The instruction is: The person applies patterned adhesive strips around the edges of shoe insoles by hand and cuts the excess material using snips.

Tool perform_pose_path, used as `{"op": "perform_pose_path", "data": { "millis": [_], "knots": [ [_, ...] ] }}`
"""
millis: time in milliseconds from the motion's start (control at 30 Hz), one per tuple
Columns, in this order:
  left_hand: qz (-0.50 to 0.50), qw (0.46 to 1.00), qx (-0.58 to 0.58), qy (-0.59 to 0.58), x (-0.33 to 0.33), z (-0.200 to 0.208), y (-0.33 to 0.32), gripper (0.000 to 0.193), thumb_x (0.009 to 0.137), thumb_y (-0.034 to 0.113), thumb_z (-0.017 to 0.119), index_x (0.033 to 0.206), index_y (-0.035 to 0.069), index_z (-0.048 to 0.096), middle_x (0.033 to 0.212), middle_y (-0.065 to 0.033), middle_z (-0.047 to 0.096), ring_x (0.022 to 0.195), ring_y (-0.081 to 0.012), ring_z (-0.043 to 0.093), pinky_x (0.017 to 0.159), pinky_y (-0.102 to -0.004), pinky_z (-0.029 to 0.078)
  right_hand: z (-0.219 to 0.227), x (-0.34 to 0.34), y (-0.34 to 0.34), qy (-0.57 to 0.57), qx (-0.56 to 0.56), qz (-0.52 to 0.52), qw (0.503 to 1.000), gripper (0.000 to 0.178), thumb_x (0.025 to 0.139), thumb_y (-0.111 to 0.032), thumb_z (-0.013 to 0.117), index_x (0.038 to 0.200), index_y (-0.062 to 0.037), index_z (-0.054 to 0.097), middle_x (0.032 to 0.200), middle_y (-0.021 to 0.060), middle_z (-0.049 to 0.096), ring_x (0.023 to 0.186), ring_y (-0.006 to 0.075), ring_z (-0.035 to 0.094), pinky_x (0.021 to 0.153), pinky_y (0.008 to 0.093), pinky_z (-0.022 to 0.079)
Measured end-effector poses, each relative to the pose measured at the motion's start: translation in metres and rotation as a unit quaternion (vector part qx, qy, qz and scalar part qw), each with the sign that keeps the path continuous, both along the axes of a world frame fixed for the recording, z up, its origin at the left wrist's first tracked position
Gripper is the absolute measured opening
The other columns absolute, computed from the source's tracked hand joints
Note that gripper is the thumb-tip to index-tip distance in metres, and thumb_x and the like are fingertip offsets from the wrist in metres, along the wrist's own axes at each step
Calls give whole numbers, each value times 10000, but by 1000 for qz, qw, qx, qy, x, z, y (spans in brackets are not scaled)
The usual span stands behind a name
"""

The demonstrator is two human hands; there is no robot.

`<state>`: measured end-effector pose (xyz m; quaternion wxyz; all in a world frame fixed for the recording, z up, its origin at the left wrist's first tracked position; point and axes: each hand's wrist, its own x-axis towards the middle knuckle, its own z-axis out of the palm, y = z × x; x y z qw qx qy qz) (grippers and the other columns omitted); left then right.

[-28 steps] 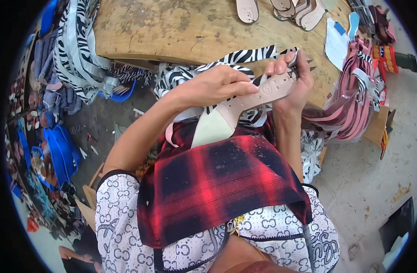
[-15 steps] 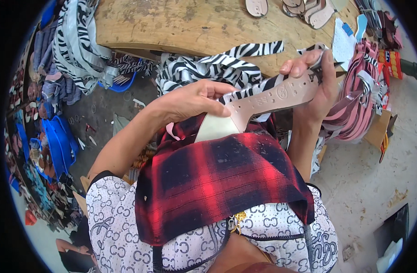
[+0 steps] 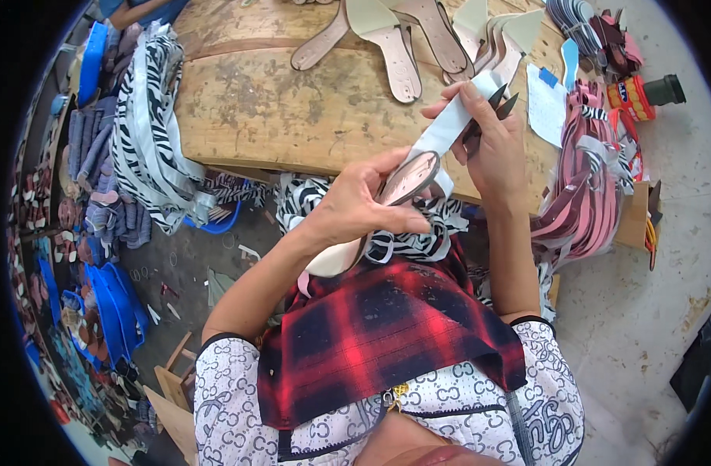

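Observation:
My left hand grips a flat shoe sole with a pale underside and pinkish upper face, held above my lap. A white strap runs from the sole's toe up to my right hand. That hand pinches the strap's end together with a dark pointed pair of pliers. Both hands hover over the front edge of the wooden workbench. A red and dark checked cloth covers my lap.
Several bare insoles lie at the bench's far side. Zebra-striped straps hang at the left, more lie under my hands. Pink straps pile up at the right near a can and a cardboard box. Blue soles lie on the floor.
Both hands lifted the sole toward the bench. My right hand pulled the white strap up and away from the sole, stretching it out.

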<state>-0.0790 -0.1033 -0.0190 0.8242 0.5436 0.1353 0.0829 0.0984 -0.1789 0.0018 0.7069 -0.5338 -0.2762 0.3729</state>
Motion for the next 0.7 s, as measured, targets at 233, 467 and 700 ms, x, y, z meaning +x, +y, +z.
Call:
{"op": "perform_pose_path", "data": {
  "millis": [233,467,700],
  "knots": [
    [116,885,451,-24,-4,-13,18,685,601,130,841,1218,9,568,971,-88,648,837,-134,614,768,-266,485,6,1,-44,55,10,-56,997,290,974,-225,464,906,23,599,857,218,685,436,97,533,355,197,384],
    [279,846,448,-74,60,-9,26,604,597,193,815,1153,80,608,927,-120,660,815,-244,656,705,-336,516,-9,-55,-44,-51,74,-128,988,285,973,-170,474,1019,82,599,1005,189,670,854,197,651,542,232,497],
    [366,801,469,-73,108,-11,22,790,699,291,791,1298,-51,407,1041,-214,633,890,-221,651,757,-288,512,1,23,13,-239,10,-179,955,246,955,-196,535,968,18,656,928,91,700,592,75,576,508,198,427]
  ]
}}
